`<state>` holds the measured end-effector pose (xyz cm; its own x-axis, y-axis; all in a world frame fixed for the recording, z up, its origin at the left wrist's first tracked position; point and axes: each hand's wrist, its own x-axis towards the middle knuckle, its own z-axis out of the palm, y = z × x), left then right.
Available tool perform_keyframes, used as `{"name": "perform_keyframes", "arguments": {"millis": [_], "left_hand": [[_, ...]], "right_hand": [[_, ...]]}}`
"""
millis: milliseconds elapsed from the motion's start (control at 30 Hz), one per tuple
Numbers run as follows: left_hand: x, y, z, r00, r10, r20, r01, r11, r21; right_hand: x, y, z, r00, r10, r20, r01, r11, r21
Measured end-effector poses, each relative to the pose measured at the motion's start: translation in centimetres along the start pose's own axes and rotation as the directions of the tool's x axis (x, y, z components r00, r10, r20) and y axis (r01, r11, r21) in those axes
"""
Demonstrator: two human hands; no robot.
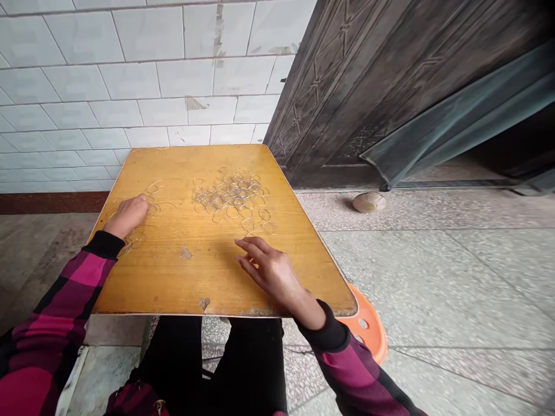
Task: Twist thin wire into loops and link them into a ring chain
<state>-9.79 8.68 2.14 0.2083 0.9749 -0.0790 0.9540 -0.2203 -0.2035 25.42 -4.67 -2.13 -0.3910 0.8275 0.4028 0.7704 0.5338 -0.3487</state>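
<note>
My left hand (130, 215) is at the left side of the yellow wooden table (169, 283), over a loose group of thin bent wire pieces (162, 205). Its fingers are closed, and wires run close by the fingertips; what they hold is hidden. A denser heap of curled wire pieces (234, 193) lies past the middle of the tabletop. My right hand (274, 267) hovers on the near side of that heap, thumb and fingers apart, with nothing seen in them. Two wire pieces (265, 218) lie just beyond its fingertips.
A white tiled wall (134, 81) stands behind the table. To the right are a dark carved door (338, 104), a green curtain (455, 110) and a rounded stone (368, 201) on the floor. An orange stool (375, 329) sits partly under the table's right corner.
</note>
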Motion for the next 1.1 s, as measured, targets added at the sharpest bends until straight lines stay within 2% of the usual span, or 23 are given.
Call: {"name": "perform_keyframes", "arguments": {"millis": [133, 267, 433, 567, 667, 800, 933, 1000, 1100], "left_hand": [[-0.5, -0.3, -0.7, 1.0, 0.025, -0.01, -0.025, 0.999, -0.02], [0.0, 0.2, 0.2, 1.0, -0.005, 0.013, 0.005, 0.999, -0.036], [0.2, 0.1, 0.7, 0.999, -0.011, -0.052, 0.007, 0.997, -0.08], [-0.4, -0.8, -1.3, 0.986, -0.016, -0.168, -0.024, 0.973, -0.231], [-1.2, -1.1, -3.5, 0.967, -0.086, -0.241, 0.0, 0.943, -0.334], [-2.3, -1.0, -5.6, 0.932, -0.192, -0.308, 0.016, 0.87, -0.494], [-3.2, -1.0, -6.3, 0.915, -0.254, -0.314, 0.019, 0.804, -0.594], [-3.4, -0.8, -6.4, 0.922, -0.281, -0.267, 0.02, 0.721, -0.692], [-3.6, 0.5, -6.3, 0.935, -0.295, -0.196, -0.017, 0.515, -0.857]], "right_hand": [[0.3, 0.0, 0.0, 1.0, -0.002, -0.003, 0.002, 1.0, 0.016], [0.6, -0.1, -0.1, 1.0, -0.004, -0.006, 0.004, 1.0, 0.028], [0.5, -0.1, -0.4, 1.0, 0.002, 0.006, -0.003, 0.999, 0.041], [0.4, 0.3, -0.4, 1.0, 0.026, 0.005, -0.027, 0.999, 0.047], [0.5, 0.5, -0.4, 1.0, 0.022, 0.005, -0.022, 0.998, 0.064], [0.7, 0.5, -0.1, 1.0, 0.011, 0.007, -0.012, 0.994, 0.11], [0.8, 0.6, 0.1, 1.0, 0.009, 0.018, -0.012, 0.989, 0.149], [1.2, 0.7, 0.0, 1.0, 0.004, 0.025, -0.009, 0.985, 0.17], [2.3, 0.7, -0.7, 1.0, -0.013, 0.024, 0.007, 0.972, 0.235]]}}
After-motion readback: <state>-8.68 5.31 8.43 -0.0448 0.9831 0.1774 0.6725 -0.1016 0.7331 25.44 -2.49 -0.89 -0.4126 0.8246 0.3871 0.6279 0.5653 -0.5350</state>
